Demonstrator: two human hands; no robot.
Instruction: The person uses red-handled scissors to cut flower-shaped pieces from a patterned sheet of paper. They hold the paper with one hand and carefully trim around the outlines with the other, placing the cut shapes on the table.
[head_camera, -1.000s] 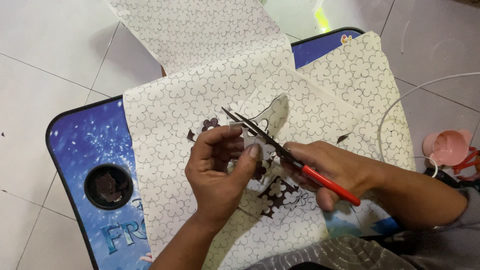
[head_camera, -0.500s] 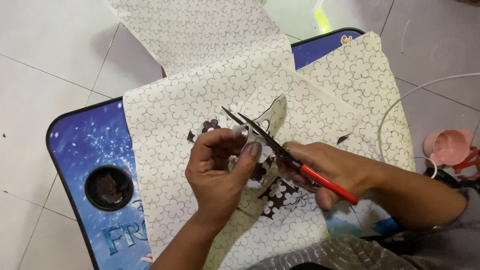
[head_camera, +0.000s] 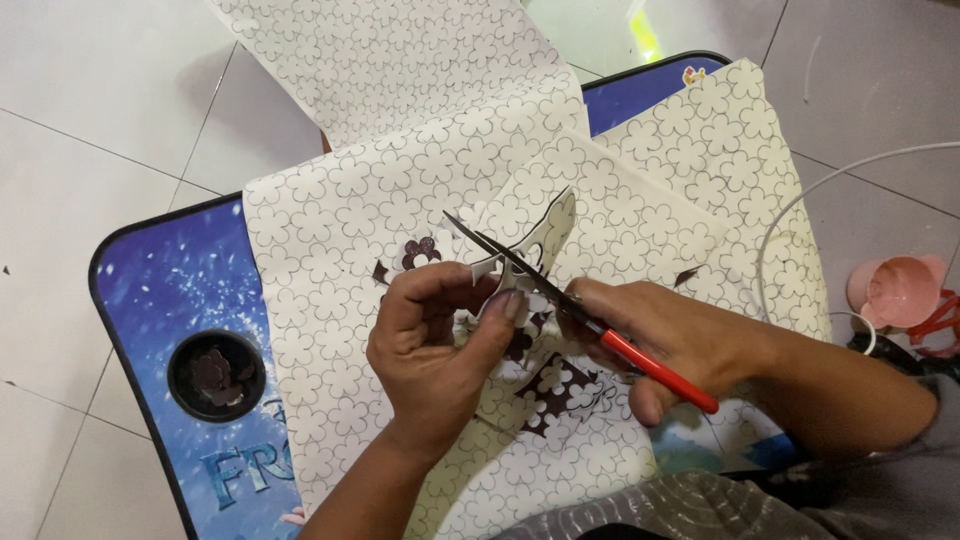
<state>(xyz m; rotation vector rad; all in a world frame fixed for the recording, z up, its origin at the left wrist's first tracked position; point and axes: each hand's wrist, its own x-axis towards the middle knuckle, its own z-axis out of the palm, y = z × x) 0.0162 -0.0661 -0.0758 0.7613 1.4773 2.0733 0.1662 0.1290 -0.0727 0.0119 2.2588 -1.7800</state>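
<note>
The right hand (head_camera: 665, 335) grips the red-handled scissors (head_camera: 575, 305), blades parted and pointing up and away from the palm. The left hand (head_camera: 440, 340) pinches a strip of the flower-printed sheet (head_camera: 400, 190) just beside the blades, thumb pressed on top. Beyond both grips the sheet spreads over the blue table (head_camera: 170, 290), whose round cup hole (head_camera: 216, 374) sits left of the left hand.

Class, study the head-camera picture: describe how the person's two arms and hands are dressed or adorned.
Both forearms are bare, no sleeves showing. The left hand has no glove; its thumbnail looks dark-tinted. The right hand is also ungloved. No rings, watch or bracelets are visible on either.
</note>
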